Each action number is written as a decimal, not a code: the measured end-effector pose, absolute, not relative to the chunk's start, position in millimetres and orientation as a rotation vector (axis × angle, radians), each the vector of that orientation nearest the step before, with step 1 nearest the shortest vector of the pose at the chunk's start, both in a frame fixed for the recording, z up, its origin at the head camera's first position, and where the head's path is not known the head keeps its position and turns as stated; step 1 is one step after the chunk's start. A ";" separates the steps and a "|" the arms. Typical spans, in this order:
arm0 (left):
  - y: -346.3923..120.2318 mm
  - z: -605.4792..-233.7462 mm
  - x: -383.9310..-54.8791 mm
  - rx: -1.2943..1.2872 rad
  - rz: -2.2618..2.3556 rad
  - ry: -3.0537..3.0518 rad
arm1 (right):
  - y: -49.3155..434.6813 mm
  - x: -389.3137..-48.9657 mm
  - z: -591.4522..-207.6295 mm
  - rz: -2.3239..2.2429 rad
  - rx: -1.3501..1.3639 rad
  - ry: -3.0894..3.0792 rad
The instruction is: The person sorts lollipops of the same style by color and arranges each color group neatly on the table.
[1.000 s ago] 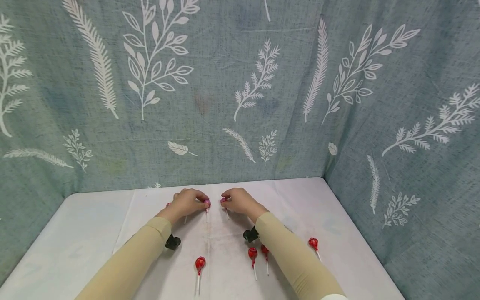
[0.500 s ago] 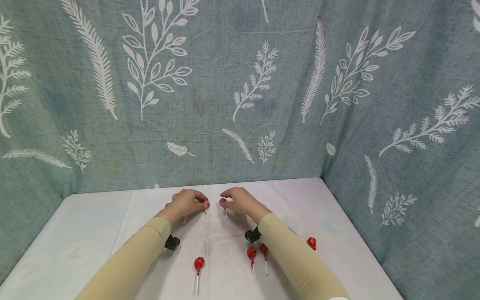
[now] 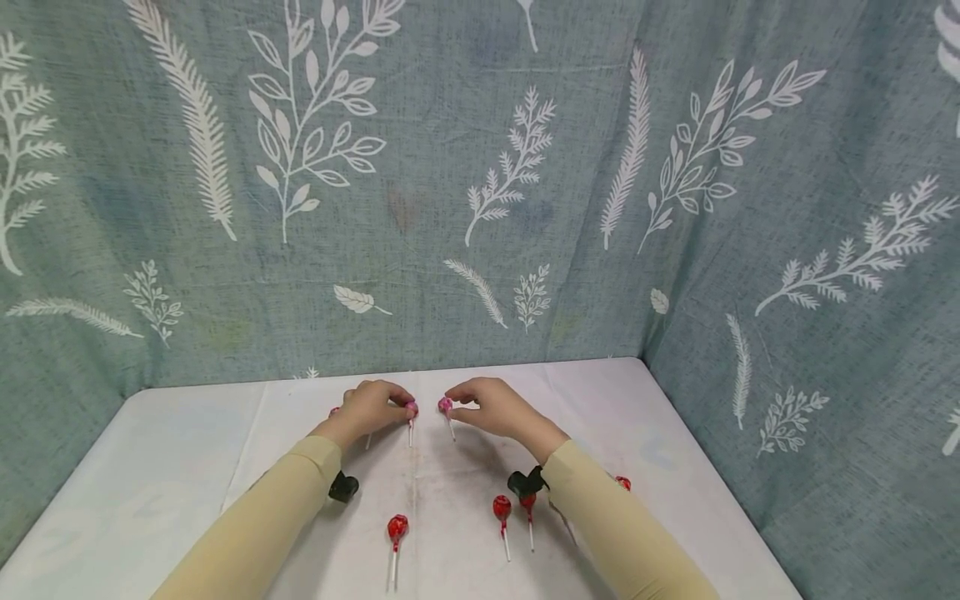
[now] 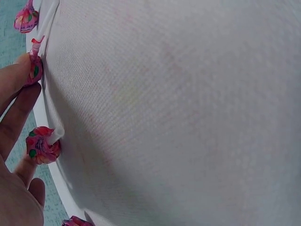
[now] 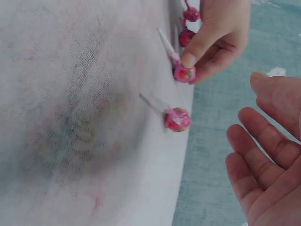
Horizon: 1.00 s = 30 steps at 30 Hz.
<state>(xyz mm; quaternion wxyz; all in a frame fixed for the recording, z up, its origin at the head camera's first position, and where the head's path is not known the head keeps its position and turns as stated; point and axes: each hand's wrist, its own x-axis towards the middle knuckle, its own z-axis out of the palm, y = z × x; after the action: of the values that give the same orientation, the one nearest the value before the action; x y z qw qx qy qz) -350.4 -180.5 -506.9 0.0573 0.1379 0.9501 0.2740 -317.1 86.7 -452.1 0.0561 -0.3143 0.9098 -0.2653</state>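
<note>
Toward the table's far edge, my left hand (image 3: 366, 410) pinches the head of a pink lollipop (image 5: 185, 74) between thumb and finger. Its stick lies toward me. Beyond that grip, a second pink lollipop (image 4: 43, 146) is by the other fingers, partly hidden in the head view, and another pink lollipop (image 4: 76, 221) shows at the lower edge of the left wrist view. My right hand (image 3: 501, 410) is open, fingers spread apart and nothing held. Just left of it lies a pink lollipop (image 5: 177, 119), apart from the fingers in the right wrist view.
Closer to me on the white table (image 3: 180, 467) lie red lollipops: one at centre (image 3: 397, 527), a pair (image 3: 502, 507) by the right sleeve, and one (image 3: 623, 482) partly behind that sleeve. A patterned green curtain (image 3: 420, 217) stands along the back and right sides.
My right hand has let go of the pink lollipop and drawn back slightly to the right; the lollipop stays on the table. The left hand keeps its pinch in place.
</note>
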 end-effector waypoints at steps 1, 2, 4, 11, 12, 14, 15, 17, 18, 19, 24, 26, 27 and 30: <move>-180.6 -507.4 -350.4 0.413 0.828 2.883 | 89.5 -314.7 -451.1 -0.817 -0.959 2.761; -180.3 -507.6 -350.1 0.408 0.828 2.884 | 92.7 -312.0 -449.7 -0.827 -0.962 2.760; -179.7 -507.0 -349.2 0.411 0.834 2.881 | 100.5 -307.0 -447.6 -0.855 -0.965 2.757; -174.5 -501.9 -344.8 0.418 0.844 2.893 | 136.1 -290.4 -442.8 -0.940 -0.919 2.759; -174.1 -501.3 -344.0 0.417 0.845 2.895 | 141.2 -288.2 -443.2 -0.945 -0.906 2.763; -174.3 -501.4 -342.8 0.417 0.848 2.893 | 151.0 -283.9 -444.8 -0.952 -0.882 2.772; -174.6 -501.8 -342.5 0.421 0.849 2.891 | 155.6 -282.0 -446.2 -0.952 -0.868 2.775; -175.1 -503.2 -342.2 0.411 0.849 2.885 | 164.4 -278.1 -448.7 -0.958 -0.842 2.776; -175.4 -503.6 -342.1 0.411 0.853 2.883 | 168.5 -276.1 -449.9 -0.961 -0.832 2.775; -175.9 -504.3 -342.4 0.407 0.852 2.884 | 172.4 -274.3 -450.8 -0.967 -0.823 2.773; -178.3 -506.5 -344.1 0.400 0.853 2.889 | 191.0 -263.6 -453.5 -0.991 -0.814 2.739; -179.3 -507.1 -345.2 0.399 0.855 2.889 | 198.0 -259.3 -454.0 -0.990 -0.812 2.728; -179.8 -507.4 -345.9 0.399 0.856 2.890 | 201.4 -257.3 -454.2 -0.987 -0.807 2.725; -181.0 -507.9 -348.1 0.400 0.859 2.892 | 211.4 -251.0 -455.0 -0.971 -0.771 2.727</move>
<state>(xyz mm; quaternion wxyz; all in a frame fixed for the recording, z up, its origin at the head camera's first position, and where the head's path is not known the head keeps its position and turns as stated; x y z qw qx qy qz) -348.1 -181.0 -507.9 0.0493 0.1314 0.9491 0.2819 -251.0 211.4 -455.0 0.0730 -0.2568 0.9079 -0.3231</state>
